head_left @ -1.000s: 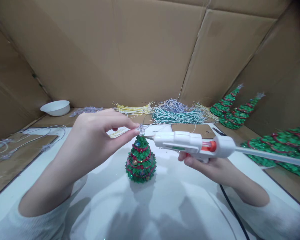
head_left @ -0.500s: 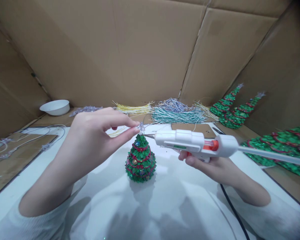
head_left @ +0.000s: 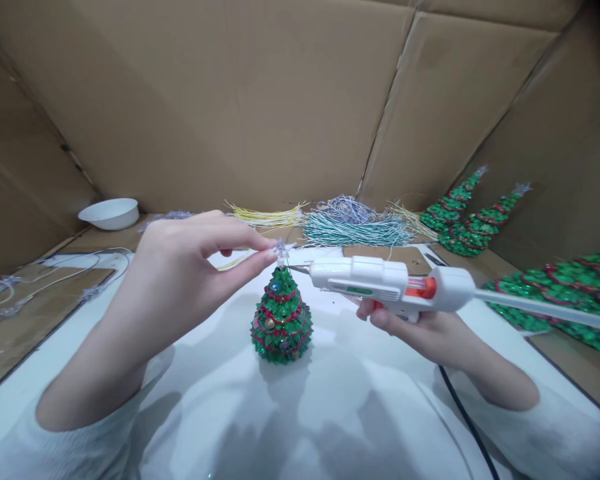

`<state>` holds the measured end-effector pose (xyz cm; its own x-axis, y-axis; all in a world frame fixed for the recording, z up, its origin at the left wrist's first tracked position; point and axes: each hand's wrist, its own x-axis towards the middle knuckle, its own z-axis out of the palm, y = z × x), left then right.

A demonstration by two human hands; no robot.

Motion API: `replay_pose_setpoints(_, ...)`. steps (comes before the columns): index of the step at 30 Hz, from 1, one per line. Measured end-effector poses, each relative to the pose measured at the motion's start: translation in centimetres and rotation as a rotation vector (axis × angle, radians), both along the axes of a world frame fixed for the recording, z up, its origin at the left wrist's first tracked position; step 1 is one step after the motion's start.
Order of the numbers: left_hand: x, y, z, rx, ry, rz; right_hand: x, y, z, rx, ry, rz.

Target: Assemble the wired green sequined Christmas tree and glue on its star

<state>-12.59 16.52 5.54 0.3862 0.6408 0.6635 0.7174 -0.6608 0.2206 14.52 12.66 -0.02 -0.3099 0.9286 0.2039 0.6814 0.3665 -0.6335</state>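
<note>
A small green beaded Christmas tree (head_left: 281, 323) with red garlands and tiny baubles stands upright on the white tabletop (head_left: 215, 400). At its peak is a clear star (head_left: 282, 251), pinched between the thumb and forefinger of my left hand (head_left: 195, 267). My right hand (head_left: 420, 337) is wrapped round the handle of a white hot glue gun (head_left: 370, 280). The gun lies level, and its metal nozzle points left, at the base of the star. A long glue stick (head_left: 545, 310) juts from the gun's back end. Part of my right hand's fingers is hidden behind the gun.
Bundles of yellow wires (head_left: 267, 215) and green wires (head_left: 357, 230) lie along the back. A white bowl (head_left: 111, 214) stands at back left. Finished-looking trees (head_left: 473, 227) and a larger tree (head_left: 575, 293) are on the right. A black cord (head_left: 465, 413) runs below my right wrist.
The star's points show more fully above my left fingertips, which have shifted slightly left and up. The glue gun and the tree stay almost where they were.
</note>
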Motion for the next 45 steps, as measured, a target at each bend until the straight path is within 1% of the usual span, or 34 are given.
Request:
replay_pose_setpoints(11,-0.1,0.1,0.0,-0.004,-0.014,0.000,0.2,0.1,-0.2,0.009,0.058,0.016)
replay_pose_setpoints(17,-0.1,0.1,0.0,-0.016,-0.001,-0.007,-0.1,-0.2,0.2,-0.043,0.074,-0.003)
replay_pose_setpoints(24,-0.1,0.1,0.1,-0.017,-0.001,-0.001,-0.2,0.1,-0.1,-0.042,0.111,0.002)
replay_pose_setpoints(30,-0.1,0.1,0.2,-0.035,-0.006,-0.006,-0.3,0.1,-0.1,-0.069,0.172,0.036)
replay_pose_setpoints(35,0.0,0.3,0.2,-0.051,-0.019,-0.007,-0.3,0.1,-0.1,-0.087,0.189,-0.025)
replay_pose_setpoints(39,-0.1,0.4,0.1,-0.042,0.001,-0.009,0.4,0.0,0.5,-0.016,0.245,-0.059)
replay_pose_setpoints(41,-0.1,0.4,0.1,-0.050,0.006,-0.014,0.8,-0.1,0.9,-0.011,0.297,-0.061)
replay_pose_setpoints(45,-0.2,0.3,0.0,-0.052,-0.004,-0.019,1.1,-0.3,1.5,-0.057,0.420,-0.184)
